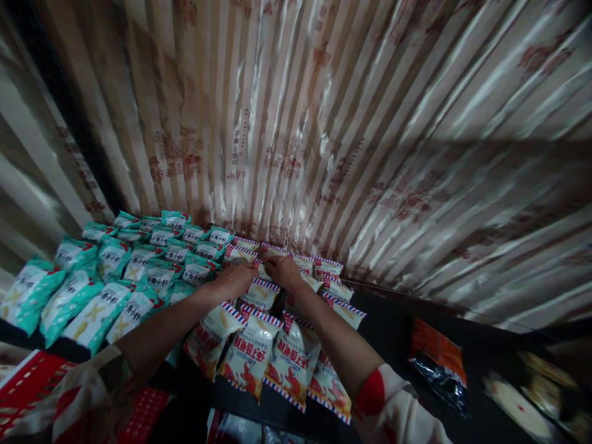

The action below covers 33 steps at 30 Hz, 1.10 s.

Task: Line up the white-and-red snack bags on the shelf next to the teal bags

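Note:
Both my hands reach out over rows of white snack bags [250, 351] with red print and red-and-blue striped edges. My left hand [237, 279] and my right hand [283, 272] are close together at the back rows. Their fingers are closed on the top corners of one small snack bag [263, 270], most of which is hidden by the hands and the bags around it. Directly left of my left hand stand several rows of teal snack bags [161, 277] with white panels and dark lettering.
The bags rest on a dark tabletop [383, 320] against a striped, printed sheet [287, 123]. An orange-and-black packet [438, 364] lies to the right, with blurred pale packages [522, 407] beyond it. Red perforated crates [32, 382] show at the lower left.

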Each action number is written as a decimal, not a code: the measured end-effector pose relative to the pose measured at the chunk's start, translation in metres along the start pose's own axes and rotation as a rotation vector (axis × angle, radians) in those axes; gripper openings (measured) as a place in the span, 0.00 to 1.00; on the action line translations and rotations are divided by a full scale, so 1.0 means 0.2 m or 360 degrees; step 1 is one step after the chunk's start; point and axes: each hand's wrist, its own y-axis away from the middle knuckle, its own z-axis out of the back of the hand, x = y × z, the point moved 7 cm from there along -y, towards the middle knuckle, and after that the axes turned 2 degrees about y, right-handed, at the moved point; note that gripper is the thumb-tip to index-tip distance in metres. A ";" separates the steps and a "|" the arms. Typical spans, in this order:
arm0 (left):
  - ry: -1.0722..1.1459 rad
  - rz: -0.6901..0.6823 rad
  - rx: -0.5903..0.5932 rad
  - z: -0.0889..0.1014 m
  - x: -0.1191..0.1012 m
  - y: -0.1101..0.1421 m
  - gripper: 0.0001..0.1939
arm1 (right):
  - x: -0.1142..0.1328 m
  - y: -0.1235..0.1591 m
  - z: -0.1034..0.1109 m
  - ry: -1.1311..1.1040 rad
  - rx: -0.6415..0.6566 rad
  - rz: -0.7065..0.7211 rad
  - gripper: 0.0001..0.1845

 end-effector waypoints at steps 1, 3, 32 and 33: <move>-0.0002 0.0001 -0.0003 0.00 0.00 0.00 0.15 | -0.02 -0.01 0.01 0.0007 -0.0010 -0.0020 0.17; -0.0015 0.0000 -0.0008 0.00 0.01 0.00 0.16 | -0.07 -0.05 0.03 0.0036 -0.0038 -0.0077 0.17; -0.0092 0.0013 0.0070 -0.01 0.00 0.00 0.17 | -0.16 -0.35 -0.03 0.0174 -0.0063 -0.0265 0.18; -0.0097 0.0018 0.0076 -0.01 0.00 0.00 0.17 | -0.16 -0.35 -0.03 0.0170 -0.0067 -0.0264 0.18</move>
